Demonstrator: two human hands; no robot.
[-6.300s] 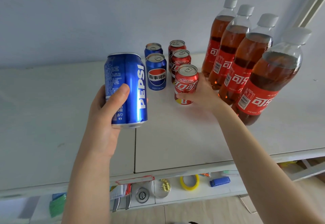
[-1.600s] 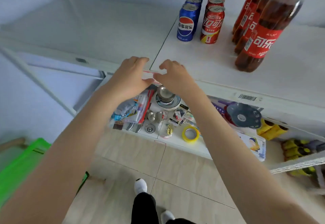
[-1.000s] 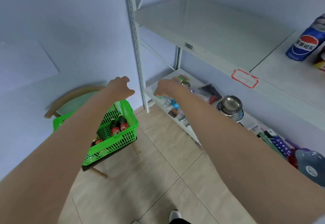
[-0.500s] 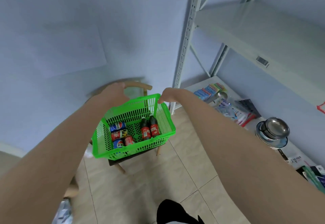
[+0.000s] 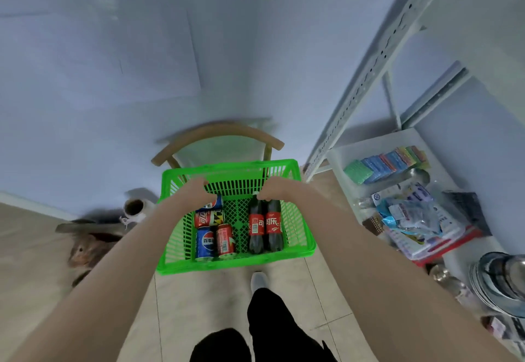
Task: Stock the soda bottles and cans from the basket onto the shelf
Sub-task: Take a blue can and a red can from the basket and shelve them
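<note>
A green plastic basket [image 5: 235, 265] stands on a wooden chair [image 5: 218, 131]. In it lie two cola bottles [image 5: 256, 226] [image 5: 274, 226] side by side on the right. On the left are a blue Pepsi can [image 5: 205, 244], a red cola can [image 5: 225, 240], another red can [image 5: 208, 218] and a second Pepsi can [image 5: 213, 206]. My left hand [image 5: 196, 190] reaches into the basket right over that far Pepsi can, its fingertips hidden. My right hand [image 5: 272, 190] curls its fingers round the cap end of the left bottle.
The white metal shelf unit [image 5: 369, 77] rises on the right. Its bottom board [image 5: 341, 151] carries sponges, packets and steel bowls [image 5: 505, 276]. A tape roll [image 5: 135, 207] lies on the floor left of the chair. My legs and a shoe [image 5: 260, 279] are below the basket.
I turned from the shelf, where both cans were set down, to the basket. Both hands dropped from above the rim down into it, onto the far Pepsi can and the bottle tops.
</note>
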